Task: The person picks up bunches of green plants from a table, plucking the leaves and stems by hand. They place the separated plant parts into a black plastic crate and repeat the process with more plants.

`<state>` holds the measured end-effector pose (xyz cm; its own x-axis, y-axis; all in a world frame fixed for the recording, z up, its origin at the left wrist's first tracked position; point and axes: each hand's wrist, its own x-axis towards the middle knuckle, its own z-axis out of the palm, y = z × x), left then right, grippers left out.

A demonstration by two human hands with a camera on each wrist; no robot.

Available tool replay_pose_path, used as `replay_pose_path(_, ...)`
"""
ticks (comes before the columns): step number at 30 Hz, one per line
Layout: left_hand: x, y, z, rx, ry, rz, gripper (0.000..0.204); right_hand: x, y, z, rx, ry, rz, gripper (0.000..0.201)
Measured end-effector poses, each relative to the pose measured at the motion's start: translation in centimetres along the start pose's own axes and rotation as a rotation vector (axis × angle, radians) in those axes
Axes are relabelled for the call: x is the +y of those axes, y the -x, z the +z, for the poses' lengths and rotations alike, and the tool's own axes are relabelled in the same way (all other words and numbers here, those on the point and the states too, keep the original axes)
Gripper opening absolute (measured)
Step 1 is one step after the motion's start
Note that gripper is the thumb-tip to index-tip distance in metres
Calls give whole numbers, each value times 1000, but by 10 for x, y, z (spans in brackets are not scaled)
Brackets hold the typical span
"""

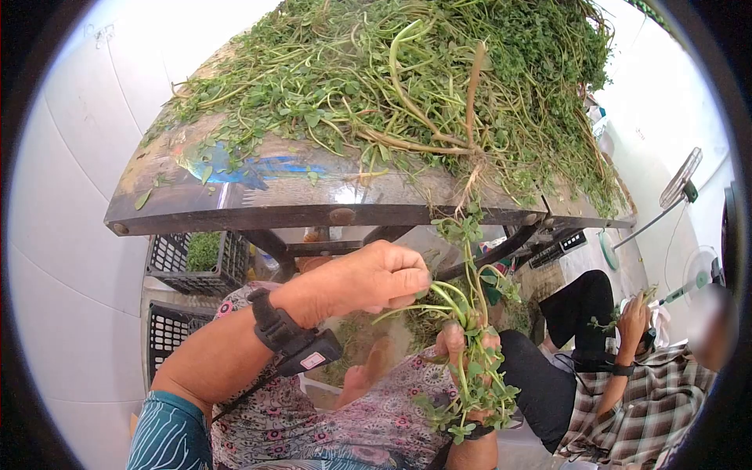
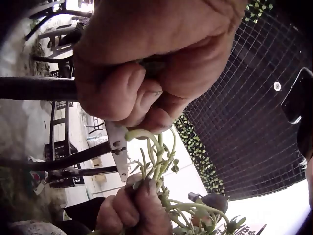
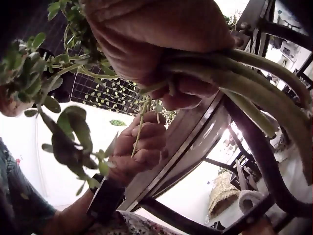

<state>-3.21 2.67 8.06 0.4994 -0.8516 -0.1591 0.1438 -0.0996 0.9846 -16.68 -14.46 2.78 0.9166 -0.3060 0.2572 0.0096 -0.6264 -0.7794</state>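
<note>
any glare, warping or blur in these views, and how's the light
Head view: fisheye bowing along the table edge, black corners, washed-out white wall, the other person's head blurred; left wrist view: left hand dim against blown-out white; right wrist view: right hand in shadow, near leaves dark, background overexposed in patches.

Table: a brown wooden table [image 1: 274,217] stands far, beyond both hands.
On it: a broad heap of leafy green stems [image 1: 329,86]; a forked brown-and-green stalk [image 1: 470,142] lies at its near side.
Before it: the left hand [image 1: 376,274] left, the right hand [image 3: 151,44] right, with a leafy green bunch [image 1: 482,376] in it.
Left, low: a black plastic lattice crate [image 1: 184,266], small greens [image 1: 204,251] inside; a second black lattice crate [image 1: 166,325] nearer.
Right, near: a person in a checked shirt [image 1: 650,411].
</note>
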Motion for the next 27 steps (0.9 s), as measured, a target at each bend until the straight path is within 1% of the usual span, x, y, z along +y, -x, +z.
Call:
replay_pose_path(1,-1,0,-1,-5,-62,10,31,-4,-1,-2,-11,32,-29,35)
replay_pose_path(4,-1,2,-4,-53,-117,-39,29,-4,-1,-8,-11,-74,59,35)
replay_pose_path(6,-5,-1,-3,-81,-212,40,27,-5,-6,-14,15,-294,142,34)
replay_pose_path(7,-7,-2,-3,-95,-258,80,26,2,-8,-18,51,-481,226,35)
replay_pose_path(8,-5,-1,-2,-71,-250,65,25,9,-9,-21,103,-670,305,35)
replay_pose_path(9,-1,2,-1,-47,-242,51,23,35,-9,-21,180,-935,426,36)
replay_pose_path(10,2,3,-1,-22,-235,37,22,60,-10,-30,139,-622,341,35)
replay_pose_path(12,3,8,-15,80,-48,47,19,62,-23,-43,137,62,196,33)
replay_pose_path(13,4,8,-19,128,48,49,17,57,-14,-56,168,-88,229,26)
replay_pose_path(14,5,7,-19,125,138,35,16,26,-12,-56,200,-237,263,19)
replay_pose_path(17,11,5,-13,112,375,-19,12,23,-7,-38,195,-488,169,11)
replay_pose_path(20,9,2,-3,84,422,-5,10,16,-7,-29,84,-579,222,17)
replay_pose_path(21,5,0,-6,32,473,2,9,24,-6,-27,13,-556,233,16)
replay_pose_path(24,-2,-2,-8,27,480,12,10,9,-1,-19,-100,-928,304,22)
replay_pose_path(25,-2,-2,-9,46,485,25,10,10,-1,-19,-131,-1085,350,27)
replay_pose_path(27,-1,0,-12,86,493,53,10,14,2,-25,-181,-804,258,27)
